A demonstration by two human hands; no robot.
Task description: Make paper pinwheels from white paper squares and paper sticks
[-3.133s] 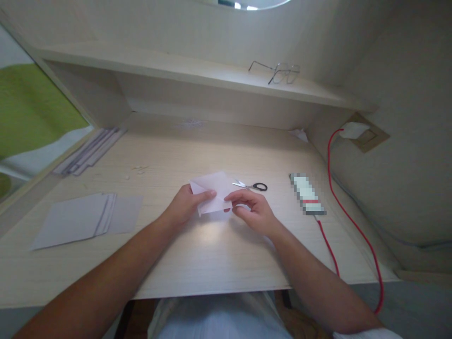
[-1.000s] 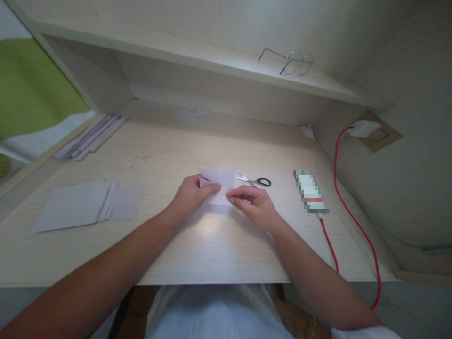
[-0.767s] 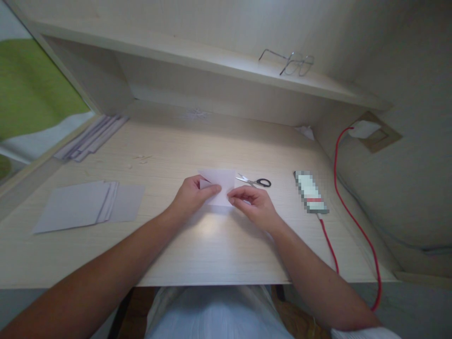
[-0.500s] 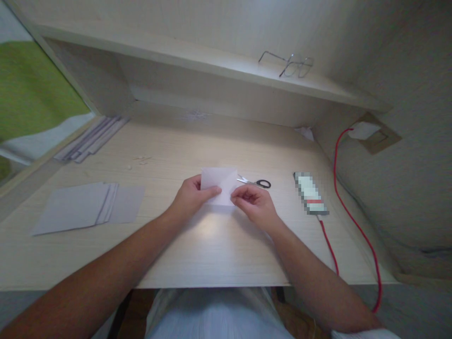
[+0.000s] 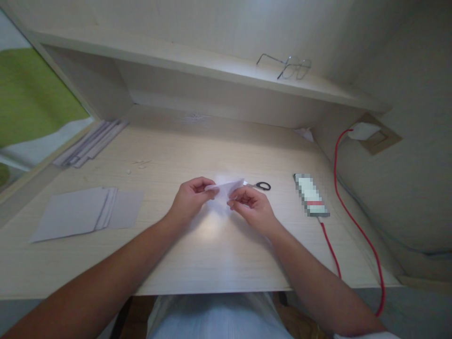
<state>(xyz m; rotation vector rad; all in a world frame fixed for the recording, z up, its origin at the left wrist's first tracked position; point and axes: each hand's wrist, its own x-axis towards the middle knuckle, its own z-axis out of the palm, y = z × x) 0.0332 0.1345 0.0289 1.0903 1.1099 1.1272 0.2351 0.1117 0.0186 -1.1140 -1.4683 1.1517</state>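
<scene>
The left hand (image 5: 193,196) has its grip, thumb against fingers, clamped on the left end of a folded white paper (image 5: 224,188), over the middle of the table (image 5: 212,266). The right hand (image 5: 253,207) meets the paper's right part with its fingertips; whether that grip pinches, I cannot tell. A phone (image 5: 310,194) near the table's right edge has a pixelated screen. On the pale wood-grained surface: sheets (image 5: 72,209) toward the front left corner, strips (image 5: 93,143) along the left edge, scissors (image 5: 257,187) just beyond the right hand. A shelf (image 5: 169,52) above the back edge bears glasses (image 5: 288,66).
</scene>
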